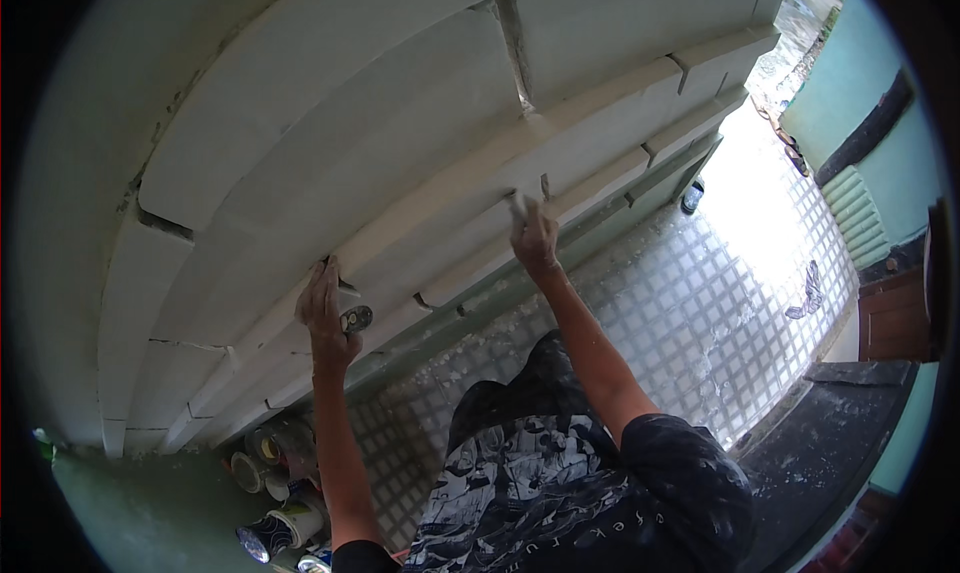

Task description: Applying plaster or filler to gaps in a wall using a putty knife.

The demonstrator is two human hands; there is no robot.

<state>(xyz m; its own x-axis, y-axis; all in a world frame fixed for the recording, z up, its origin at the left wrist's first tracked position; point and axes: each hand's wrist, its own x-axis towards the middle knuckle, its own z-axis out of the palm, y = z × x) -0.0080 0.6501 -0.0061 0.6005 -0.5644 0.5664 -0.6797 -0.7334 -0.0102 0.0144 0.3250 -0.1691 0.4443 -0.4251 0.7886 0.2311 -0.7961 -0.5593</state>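
My left hand (328,311) rests with straightened fingers on a pale, plastered ledge (440,188) of the wall. Beside its thumb is a small round, dark-and-metallic object (357,319) that I cannot identify. My right hand (536,237), farther along the wall to the right, is closed around something pale at a short slot in the surface; it is blurred and I cannot make out what it is. White dust coats the fingers. The wall (250,263) has stepped bands, grooves and cracks.
Tubs and cans (285,513) crowd the lower left. Below is a patterned tile floor (650,313) with a dark bottle (692,197) by the wall's far end and a crumpled item (806,291). A dark counter or step (820,423) and brown wooden piece (890,318) stand at right.
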